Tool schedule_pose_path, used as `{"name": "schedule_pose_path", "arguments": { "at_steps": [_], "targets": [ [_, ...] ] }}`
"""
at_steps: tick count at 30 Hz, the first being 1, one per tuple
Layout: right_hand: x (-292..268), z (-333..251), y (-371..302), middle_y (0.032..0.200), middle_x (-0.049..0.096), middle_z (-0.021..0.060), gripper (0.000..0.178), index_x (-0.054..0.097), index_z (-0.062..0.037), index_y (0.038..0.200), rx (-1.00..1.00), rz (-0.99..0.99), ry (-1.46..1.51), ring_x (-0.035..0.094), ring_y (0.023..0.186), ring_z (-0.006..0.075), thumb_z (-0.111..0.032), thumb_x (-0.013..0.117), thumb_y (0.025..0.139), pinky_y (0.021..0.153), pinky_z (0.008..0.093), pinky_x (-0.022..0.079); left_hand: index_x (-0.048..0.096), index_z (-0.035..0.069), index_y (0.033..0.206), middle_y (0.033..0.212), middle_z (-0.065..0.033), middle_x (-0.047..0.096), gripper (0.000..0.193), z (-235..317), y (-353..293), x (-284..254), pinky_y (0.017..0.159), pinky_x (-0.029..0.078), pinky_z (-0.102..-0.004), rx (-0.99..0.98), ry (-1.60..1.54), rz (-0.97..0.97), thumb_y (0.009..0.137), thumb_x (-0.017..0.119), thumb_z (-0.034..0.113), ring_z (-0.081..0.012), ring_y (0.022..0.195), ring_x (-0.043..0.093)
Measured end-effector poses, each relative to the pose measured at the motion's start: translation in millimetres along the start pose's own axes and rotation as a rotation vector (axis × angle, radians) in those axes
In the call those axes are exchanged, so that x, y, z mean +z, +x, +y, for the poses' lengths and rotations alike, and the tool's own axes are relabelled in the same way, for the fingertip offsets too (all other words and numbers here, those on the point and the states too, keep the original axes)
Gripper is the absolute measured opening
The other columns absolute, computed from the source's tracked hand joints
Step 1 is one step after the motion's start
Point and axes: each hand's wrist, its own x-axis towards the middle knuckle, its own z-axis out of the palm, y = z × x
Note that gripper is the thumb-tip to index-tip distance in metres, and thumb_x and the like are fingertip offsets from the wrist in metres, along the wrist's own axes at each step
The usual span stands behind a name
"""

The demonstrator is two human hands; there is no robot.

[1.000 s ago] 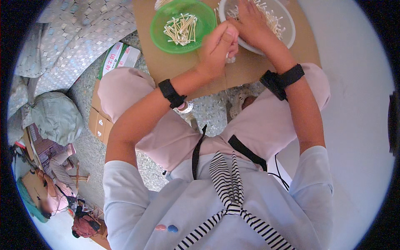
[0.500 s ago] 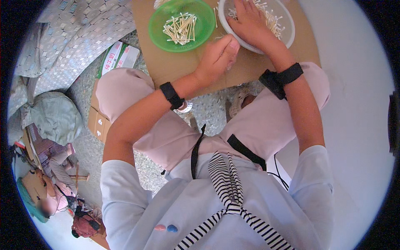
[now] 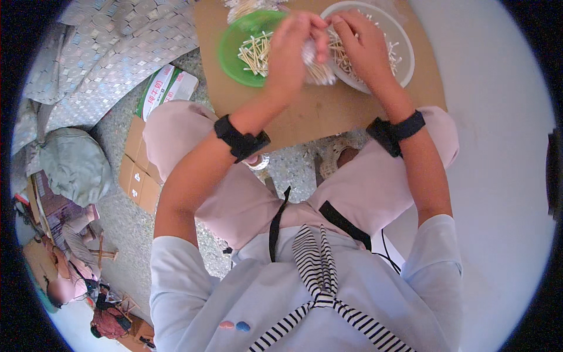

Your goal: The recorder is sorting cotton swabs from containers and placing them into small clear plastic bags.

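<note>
My left hand (image 3: 287,53), blurred by motion, is closed around a bundle of cotton swabs (image 3: 319,71), which looks wrapped in something clear and white. It hangs over the gap between two bowls. Under and left of that hand lies a green bowl (image 3: 230,58) with loose cotton swabs (image 3: 255,54) in it. My right hand (image 3: 365,47) is over the white bowl (image 3: 409,70), which holds many more swabs. Its fingers are bent and drawn together near the left fingertips; what they pinch, if anything, is too small to make out.
Both bowls stand on a brown cardboard tabletop (image 3: 328,114) in front of my knees. At its far edge lie packed swabs (image 3: 249,7). To the left are a green-and-white carton (image 3: 167,88), a cardboard box (image 3: 138,170) and a grey-green bag (image 3: 76,164). Another person (image 3: 76,258) sits further left.
My left hand has moved up and a little left, and the swab bundle now shows in it. My right hand has drawn back from the swabs in the white bowl toward the left hand.
</note>
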Motion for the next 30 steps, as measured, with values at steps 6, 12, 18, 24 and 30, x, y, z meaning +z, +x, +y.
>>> {"name": "schedule_pose_path", "arguments": {
  "at_steps": [6, 12, 18, 24, 30],
  "targets": [
    [9.2, -37.0, -13.9, 0.087, 0.062, 0.0180, 0.043, 0.064, -0.0042, 0.094, 0.027, -0.431, 0.322, 0.060, 0.082, 0.0349, -0.046, 0.054, 0.089, 0.072, 0.0425, 0.046, 0.052, 0.004, 0.112, 0.084, -0.0060, 0.059, 0.035, 17.0, 27.0, -36.1, 0.076, 0.049, -0.0324, 0.004, -0.455, 0.240, 0.098, 0.045, 0.035, -0.0172, 0.075, 0.058],
    [9.9, -40.5, -11.5, 0.082, 0.065, 0.0158, 0.048, 0.064, -0.0040, 0.099, 0.228, -0.473, 0.382, 0.062, 0.076, 0.0323, -0.050, 0.058, 0.086, 0.068, 0.0392, 0.047, 0.052, 0.002, 0.117, 0.116, -0.0121, 0.055, 0.038, 40.8, 26.4, -14.5, 0.089, 0.042, -0.0331, -0.010, -0.106, 0.084, 0.087, 0.062, 0.024, -0.0219, 0.104, 0.054],
    [5.9, -30.2, -14.5, 0.086, 0.068, 0.0124, 0.047, 0.064, -0.0031, 0.107, 0.376, -0.398, 0.667, 0.064, 0.076, 0.0217, -0.046, 0.059, 0.088, 0.071, 0.0354, 0.048, 0.058, 0.003, 0.109, 0.093, -0.0019, 0.064, 0.034, 46.7, 19.0, -25.3, 0.075, 0.050, -0.0250, -0.112, 0.287, -0.240, 0.091, 0.062, 0.031, -0.0093, 0.085, 0.060],
    [-31.0, 15.0, 14.1, 0.096, 0.068, 0.0136, 0.044, 0.065, -0.0042, 0.108, 0.166, -0.395, 0.411, 0.064, 0.087, 0.0278, -0.041, 0.063, 0.084, 0.080, 0.0366, 0.049, 0.057, 0.004, 0.114, 0.109, -0.0045, 0.064, 0.042, 46.1, 20.9, -39.9, 0.081, 0.049, -0.0266, -0.001, 0.574, -0.190, 0.083, 0.072, 0.029, -0.0108, 0.094, 0.059],
    [-22.3, 51.3, -7.1, 0.101, 0.067, 0.0112, 0.036, 0.070, -0.0097, 0.100, -0.030, -0.393, -0.126, 0.060, 0.099, 0.0317, -0.038, 0.070, 0.078, 0.088, 0.0413, 0.046, 0.049, 0.004, 0.119, 0.115, -0.0152, 0.061, 0.056, 24.3, 23.2, -59.0, 0.092, 0.045, -0.0359, -0.132, 0.988, -0.369, 0.077, 0.075, 0.031, -0.0258, 0.110, 0.057]
  ]
}}
